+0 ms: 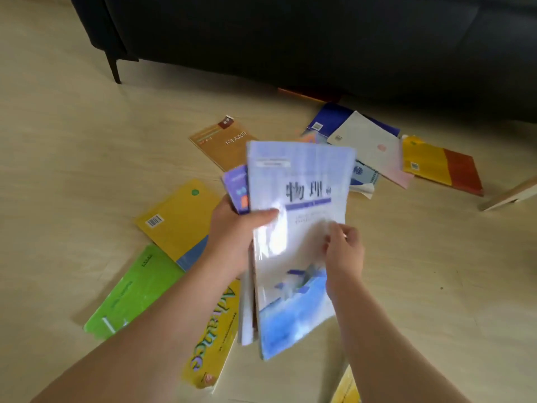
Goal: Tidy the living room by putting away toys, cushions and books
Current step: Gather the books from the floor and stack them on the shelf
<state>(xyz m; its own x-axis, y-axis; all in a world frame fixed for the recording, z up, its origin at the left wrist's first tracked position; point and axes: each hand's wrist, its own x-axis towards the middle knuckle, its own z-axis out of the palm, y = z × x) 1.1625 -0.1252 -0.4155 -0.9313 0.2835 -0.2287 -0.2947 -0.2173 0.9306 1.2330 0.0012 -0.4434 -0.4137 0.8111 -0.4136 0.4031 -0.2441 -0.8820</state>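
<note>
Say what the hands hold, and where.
Left hand grips a stack of books at its left edge; right hand pinches the right edge of the top book.

I see a small stack (247, 315) tilted up in my left hand (232, 231), with a pale blue physics book (299, 228) on top and a purple book (236, 187) behind it. Left of that hand, a yellow book (177, 219) and a green book (136, 289) lie flat on the floor (87, 141).

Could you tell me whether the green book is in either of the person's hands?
No, the green book lies on the floor, untouched.
</note>
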